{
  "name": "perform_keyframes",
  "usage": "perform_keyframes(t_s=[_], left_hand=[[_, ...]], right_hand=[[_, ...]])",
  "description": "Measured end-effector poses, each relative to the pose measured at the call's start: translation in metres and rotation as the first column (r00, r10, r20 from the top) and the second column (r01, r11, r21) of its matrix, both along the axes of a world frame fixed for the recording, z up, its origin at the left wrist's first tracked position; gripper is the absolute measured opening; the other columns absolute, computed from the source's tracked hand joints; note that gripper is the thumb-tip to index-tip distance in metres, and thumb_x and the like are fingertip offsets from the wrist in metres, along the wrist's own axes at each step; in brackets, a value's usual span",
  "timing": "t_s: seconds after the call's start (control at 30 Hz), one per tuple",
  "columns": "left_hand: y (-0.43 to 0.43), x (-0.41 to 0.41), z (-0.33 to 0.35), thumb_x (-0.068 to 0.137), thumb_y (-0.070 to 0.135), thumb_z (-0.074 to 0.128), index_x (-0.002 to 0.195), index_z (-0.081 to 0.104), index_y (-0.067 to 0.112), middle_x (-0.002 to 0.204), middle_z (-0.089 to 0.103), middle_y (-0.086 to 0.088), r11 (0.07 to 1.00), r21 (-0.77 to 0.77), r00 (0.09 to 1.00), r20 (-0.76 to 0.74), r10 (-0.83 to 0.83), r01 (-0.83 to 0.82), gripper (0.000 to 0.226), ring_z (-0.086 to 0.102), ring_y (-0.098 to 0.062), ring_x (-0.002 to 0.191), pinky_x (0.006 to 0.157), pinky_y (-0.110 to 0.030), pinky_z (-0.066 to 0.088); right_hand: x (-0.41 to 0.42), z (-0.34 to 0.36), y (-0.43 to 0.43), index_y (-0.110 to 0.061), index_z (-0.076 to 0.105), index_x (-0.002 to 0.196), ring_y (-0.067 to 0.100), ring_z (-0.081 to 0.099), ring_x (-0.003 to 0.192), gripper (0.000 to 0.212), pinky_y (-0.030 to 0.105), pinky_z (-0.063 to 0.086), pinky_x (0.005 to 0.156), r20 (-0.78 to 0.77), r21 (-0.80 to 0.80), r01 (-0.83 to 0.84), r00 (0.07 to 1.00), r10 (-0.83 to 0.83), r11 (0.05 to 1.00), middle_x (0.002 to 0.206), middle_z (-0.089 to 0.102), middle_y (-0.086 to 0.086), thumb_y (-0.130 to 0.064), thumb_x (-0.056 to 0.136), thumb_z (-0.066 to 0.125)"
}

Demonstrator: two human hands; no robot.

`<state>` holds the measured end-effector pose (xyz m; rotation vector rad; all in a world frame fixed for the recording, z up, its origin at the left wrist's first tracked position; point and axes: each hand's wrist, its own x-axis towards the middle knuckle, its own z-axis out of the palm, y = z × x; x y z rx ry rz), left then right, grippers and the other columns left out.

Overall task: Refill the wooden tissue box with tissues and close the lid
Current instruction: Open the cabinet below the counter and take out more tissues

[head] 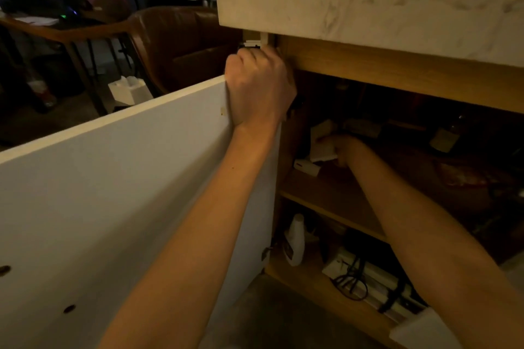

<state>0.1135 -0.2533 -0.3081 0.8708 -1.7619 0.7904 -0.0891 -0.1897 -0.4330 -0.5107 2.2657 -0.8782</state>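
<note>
Cabinet [397,76]: wooden, under a marble surface [368,14], interior dim. Door [113,193]: white, swung wide to the left, top edge level with the cabinet's upper rail; floor in front lies open. Upper shelf [334,195]: crowded with dark items at the back, bare wood along the front edge. Tissue pack [323,147]: pale, soft-sided, on the upper shelf near the left wall; no wooden box can be made out. Left hand [259,88]: grip closed in a fist over the door's top corner. Right hand [344,149]: reaches inside, fingers curled on the tissue pack; grip depth unclear in shadow.
</note>
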Motion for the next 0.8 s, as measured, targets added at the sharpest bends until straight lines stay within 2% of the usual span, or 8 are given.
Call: perform_keyframes(t_s=[0.1, 0.2, 0.3, 0.4, 0.53, 0.63, 0.7, 0.8], left_hand=[[0.002, -0.001, 0.0, 0.083, 0.024, 0.051, 0.063, 0.063, 0.016, 0.055, 0.061, -0.005, 1.0, -0.001, 1.0, 0.002, 0.002, -0.002, 0.025, 0.057, -0.023, 0.053, 0.056, -0.029, 0.04], [0.001, 0.0, 0.002, 0.082, 0.024, 0.052, 0.064, 0.064, 0.017, 0.056, 0.062, -0.005, 0.999, 0.011, 0.999, 0.002, 0.036, -0.036, 0.023, 0.057, -0.024, 0.054, 0.057, -0.029, 0.041], [0.003, 0.001, 0.003, 0.084, 0.026, 0.049, 0.064, 0.065, 0.018, 0.056, 0.062, -0.004, 0.998, 0.05, 0.999, 0.027, 0.035, -0.037, 0.027, 0.058, -0.024, 0.054, 0.058, -0.028, 0.043], [0.006, 0.005, 0.006, 0.085, 0.028, 0.048, 0.062, 0.063, 0.018, 0.054, 0.061, -0.003, 0.994, 0.095, 0.996, 0.063, 0.056, -0.062, 0.029, 0.056, -0.022, 0.052, 0.056, -0.028, 0.041], [0.011, 0.01, 0.012, 0.086, 0.026, 0.049, 0.063, 0.062, 0.018, 0.055, 0.061, -0.003, 0.983, 0.171, 0.992, 0.116, 0.052, -0.072, 0.028, 0.057, -0.022, 0.053, 0.056, -0.029, 0.04], [0.015, 0.014, 0.015, 0.086, 0.029, 0.051, 0.065, 0.064, 0.017, 0.059, 0.064, -0.004, 0.957, 0.286, 0.983, 0.185, -0.012, -0.042, 0.028, 0.06, -0.023, 0.056, 0.056, -0.028, 0.041], [0.018, 0.021, 0.019, 0.088, 0.032, 0.049, 0.072, 0.066, 0.015, 0.066, 0.068, -0.006, 0.948, 0.311, 0.971, 0.24, -0.013, -0.064, 0.029, 0.063, -0.024, 0.062, 0.059, -0.029, 0.044], [0.03, 0.041, 0.033, 0.096, 0.03, 0.042, 0.102, 0.062, 0.006, 0.095, 0.069, -0.014, 0.925, 0.378, 0.915, 0.384, -0.122, -0.035, 0.033, 0.065, -0.032, 0.085, 0.069, -0.036, 0.045]], right_hand=[[0.007, 0.022, 0.036, -0.008, 0.037, 0.144, 0.033, 0.049, 0.126, 0.071, 0.043, 0.047, 0.096, -0.196, -0.051, 0.015, 0.98, -0.024, 0.999, 0.141, 0.048, 0.013, -0.016, 0.083, 0.073], [0.007, 0.013, 0.073, -0.012, 0.032, 0.148, 0.031, 0.047, 0.128, 0.076, 0.039, 0.043, 0.098, -0.419, 0.303, -0.139, 0.869, 0.263, 0.943, 0.143, 0.045, 0.014, -0.014, 0.084, 0.073], [0.012, -0.003, 0.095, -0.014, 0.033, 0.147, 0.03, 0.046, 0.129, 0.074, 0.037, 0.043, 0.101, -0.429, 0.478, -0.23, 0.781, 0.454, 0.848, 0.145, 0.044, 0.013, -0.014, 0.084, 0.072], [0.019, -0.023, 0.1, -0.015, 0.021, 0.152, 0.03, 0.04, 0.134, 0.08, 0.036, 0.041, 0.104, -0.39, 0.539, -0.24, 0.779, 0.492, 0.807, 0.152, 0.034, 0.013, -0.013, 0.088, 0.068], [0.025, -0.031, 0.105, -0.017, 0.006, 0.155, 0.032, 0.038, 0.136, 0.087, 0.039, 0.043, 0.103, -0.376, 0.485, -0.232, 0.815, 0.441, 0.843, 0.155, 0.028, 0.015, -0.013, 0.091, 0.064], [0.033, -0.019, 0.115, -0.016, 0.002, 0.155, 0.033, 0.045, 0.131, 0.09, 0.04, 0.048, 0.099, -0.377, 0.433, -0.258, 0.818, 0.434, 0.863, 0.15, 0.036, 0.017, -0.015, 0.089, 0.064], [0.049, -0.001, 0.123, -0.015, 0.007, 0.153, 0.032, 0.051, 0.124, 0.092, 0.037, 0.05, 0.088, -0.346, 0.344, -0.305, 0.838, 0.421, 0.888, 0.142, 0.045, 0.015, -0.019, 0.086, 0.07], [0.084, 0.031, 0.139, -0.016, 0.025, 0.146, 0.027, 0.055, 0.118, 0.083, 0.034, 0.05, 0.084, -0.278, 0.156, -0.374, 0.872, 0.404, 0.914, 0.136, 0.05, 0.009, -0.025, 0.082, 0.076]])
